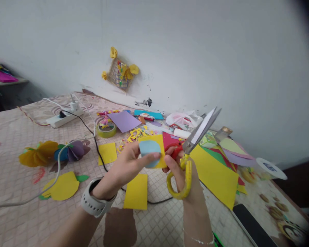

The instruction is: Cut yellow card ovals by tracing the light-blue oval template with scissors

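My left hand [127, 166] pinches a small yellow paper square [157, 139] with a light blue rounded paper piece [148, 148] lying against its face; the thumb presses on the blue piece. Scissors [188, 145] with one red and one yellow handle loop are in my right hand [179, 173], their blades pointing up and away to the right, slightly apart. The fingertips of my right hand are close to the square's right edge; whether they touch it I cannot tell. Below the hands a yellow paper rectangle [136, 192] lies on the table, and another yellow square [107, 153] is left of them.
Large yellow sheets [216, 175] and a phone [252, 223] lie at the right. Behind are yellow scraps [137, 134], a tape roll [106, 130] and a purple sheet [125, 120]. A power strip [64, 118], cables and paper flowers [39, 153] occupy the left.
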`<state>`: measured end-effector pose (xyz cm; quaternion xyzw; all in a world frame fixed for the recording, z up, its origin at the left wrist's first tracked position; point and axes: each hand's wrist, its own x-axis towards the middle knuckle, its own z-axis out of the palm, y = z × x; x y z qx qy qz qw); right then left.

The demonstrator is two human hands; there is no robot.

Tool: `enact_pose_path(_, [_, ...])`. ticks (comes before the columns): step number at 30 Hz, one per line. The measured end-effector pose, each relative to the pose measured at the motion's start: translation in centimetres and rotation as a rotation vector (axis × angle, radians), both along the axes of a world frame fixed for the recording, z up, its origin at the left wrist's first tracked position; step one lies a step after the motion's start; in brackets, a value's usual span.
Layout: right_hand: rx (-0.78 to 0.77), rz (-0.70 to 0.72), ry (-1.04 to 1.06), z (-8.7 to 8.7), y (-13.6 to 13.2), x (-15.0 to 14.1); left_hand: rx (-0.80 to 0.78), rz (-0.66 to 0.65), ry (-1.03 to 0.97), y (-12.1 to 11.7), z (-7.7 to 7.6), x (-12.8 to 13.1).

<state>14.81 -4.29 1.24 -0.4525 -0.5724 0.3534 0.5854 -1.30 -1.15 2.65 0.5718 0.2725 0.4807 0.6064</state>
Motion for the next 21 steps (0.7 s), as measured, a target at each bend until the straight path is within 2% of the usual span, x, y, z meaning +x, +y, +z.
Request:
enact_pose_path(4, [-0.176, 0.262, -0.074, 0.0, -0.7, -0.6, 0.036, 0.371, -0.156, 0.7, 0.5, -1.0])
enact_pose_path(7, [-0.343, 0.417, -0.1, -0.2, -0.6, -1.9, 0.064, 0.508, -0.23, 1.1, 0.8, -2.1])
enact_pose_path(11, [-0.397, 0.501, -0.117, 0.1, -0.1, -3.7, 0.068, 0.574, -0.335, 1.0, 1.2, -3.3])
enact_pose_path(15, [-0.426, 0.521, -0.084, 0.4, -0.2, -4.1, 0.022, 0.58, -0.435, 0.8, 1.5, -4.0])
enact_pose_path(21, [-0.433, 0.505, -0.098, -0.9, 0.0, -3.6, -0.022, 0.533, -0.407, 0.7, 1.7, -4.4])
